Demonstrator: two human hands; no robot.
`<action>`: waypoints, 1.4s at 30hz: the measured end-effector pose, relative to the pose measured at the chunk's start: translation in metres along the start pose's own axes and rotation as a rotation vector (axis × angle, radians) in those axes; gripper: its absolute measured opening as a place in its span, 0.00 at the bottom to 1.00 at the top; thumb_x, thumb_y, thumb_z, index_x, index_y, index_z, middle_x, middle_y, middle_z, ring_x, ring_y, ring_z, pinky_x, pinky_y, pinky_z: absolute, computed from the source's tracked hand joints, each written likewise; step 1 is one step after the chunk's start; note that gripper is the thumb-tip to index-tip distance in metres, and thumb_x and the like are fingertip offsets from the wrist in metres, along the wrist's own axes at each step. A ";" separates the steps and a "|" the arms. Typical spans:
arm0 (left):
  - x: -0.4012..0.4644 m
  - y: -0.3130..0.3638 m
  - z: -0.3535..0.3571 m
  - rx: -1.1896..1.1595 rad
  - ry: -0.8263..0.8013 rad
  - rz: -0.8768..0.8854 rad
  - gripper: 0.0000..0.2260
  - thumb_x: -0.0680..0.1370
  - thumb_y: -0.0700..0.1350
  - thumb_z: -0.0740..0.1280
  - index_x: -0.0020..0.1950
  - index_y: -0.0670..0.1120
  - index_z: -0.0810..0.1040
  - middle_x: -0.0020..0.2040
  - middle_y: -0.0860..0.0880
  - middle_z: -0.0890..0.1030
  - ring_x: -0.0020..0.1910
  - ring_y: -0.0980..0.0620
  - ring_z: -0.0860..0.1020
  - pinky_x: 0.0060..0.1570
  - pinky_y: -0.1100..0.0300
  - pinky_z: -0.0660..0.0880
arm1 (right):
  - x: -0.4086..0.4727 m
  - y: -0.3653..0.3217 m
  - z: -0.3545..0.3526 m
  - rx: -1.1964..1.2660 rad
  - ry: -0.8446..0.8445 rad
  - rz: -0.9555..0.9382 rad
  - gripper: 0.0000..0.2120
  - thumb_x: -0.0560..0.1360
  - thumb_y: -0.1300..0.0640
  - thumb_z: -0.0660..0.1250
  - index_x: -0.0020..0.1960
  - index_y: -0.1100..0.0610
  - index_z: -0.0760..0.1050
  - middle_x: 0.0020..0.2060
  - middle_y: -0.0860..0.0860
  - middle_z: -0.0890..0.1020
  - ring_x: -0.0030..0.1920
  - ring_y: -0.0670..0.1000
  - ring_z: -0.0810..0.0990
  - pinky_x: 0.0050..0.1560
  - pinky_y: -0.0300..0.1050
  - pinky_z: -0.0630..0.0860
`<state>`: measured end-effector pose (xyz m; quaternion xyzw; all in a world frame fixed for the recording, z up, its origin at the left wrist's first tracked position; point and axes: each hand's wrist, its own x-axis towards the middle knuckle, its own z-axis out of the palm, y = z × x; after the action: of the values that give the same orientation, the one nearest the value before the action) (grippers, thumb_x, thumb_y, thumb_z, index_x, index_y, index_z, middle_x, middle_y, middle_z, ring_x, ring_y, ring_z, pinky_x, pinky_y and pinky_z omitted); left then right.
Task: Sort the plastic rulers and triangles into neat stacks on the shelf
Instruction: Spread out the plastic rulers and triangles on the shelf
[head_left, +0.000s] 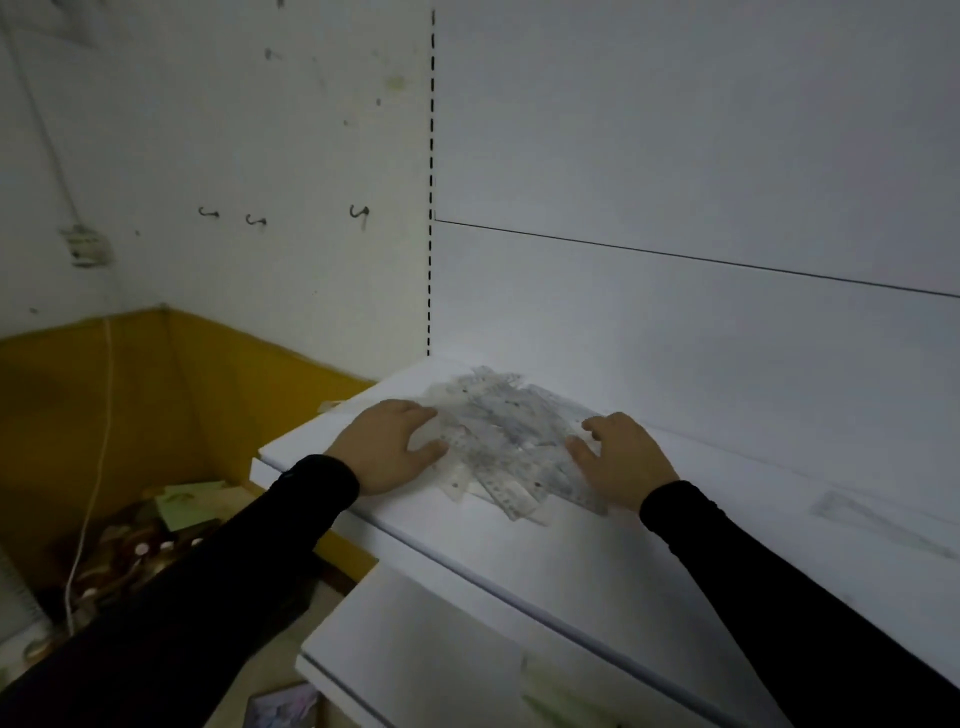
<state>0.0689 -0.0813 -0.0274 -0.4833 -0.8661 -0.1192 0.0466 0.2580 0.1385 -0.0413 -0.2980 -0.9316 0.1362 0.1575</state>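
At frame centre, left hand (387, 444) and right hand (621, 457), apart with loosely spread fingers, bracket the unsorted pile of clear rulers and triangles (506, 441) on the white shelf (597, 561); sorting appears barely begun, and separating shapes likely comes next.

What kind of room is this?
Probably a shop or stockroom corner. A white shelf backs onto a slotted upright rail, see-through rulers lie heaped on it, bare hooks stick from the marked wall, and clutter fills a box.

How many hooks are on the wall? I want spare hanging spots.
3, in a row on the left wall above the yellow band: left hook, middle hook, right hook nearest the slotted upright. More could be out of view.
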 end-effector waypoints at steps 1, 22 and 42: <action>0.006 -0.010 -0.001 -0.001 -0.008 0.018 0.31 0.77 0.66 0.54 0.74 0.50 0.64 0.73 0.49 0.66 0.72 0.50 0.62 0.71 0.57 0.56 | 0.007 -0.006 0.003 -0.017 0.001 0.056 0.20 0.79 0.44 0.57 0.57 0.58 0.75 0.52 0.57 0.76 0.56 0.57 0.73 0.56 0.48 0.70; 0.089 -0.053 0.012 -0.107 -0.090 0.037 0.17 0.79 0.52 0.59 0.65 0.49 0.75 0.59 0.46 0.78 0.57 0.47 0.76 0.58 0.56 0.72 | 0.035 -0.006 -0.012 0.123 -0.007 0.318 0.06 0.76 0.57 0.61 0.45 0.58 0.74 0.43 0.52 0.79 0.46 0.54 0.79 0.44 0.44 0.72; 0.115 0.016 0.010 -0.159 -0.019 0.274 0.21 0.78 0.52 0.64 0.70 0.50 0.69 0.60 0.48 0.72 0.46 0.56 0.69 0.48 0.67 0.63 | 0.026 0.029 -0.022 0.268 0.326 0.195 0.15 0.74 0.47 0.67 0.57 0.52 0.72 0.36 0.47 0.75 0.36 0.44 0.73 0.35 0.34 0.67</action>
<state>0.0222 0.0242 -0.0119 -0.6001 -0.7803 -0.1755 0.0160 0.2611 0.1805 -0.0263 -0.3810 -0.8342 0.2233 0.3302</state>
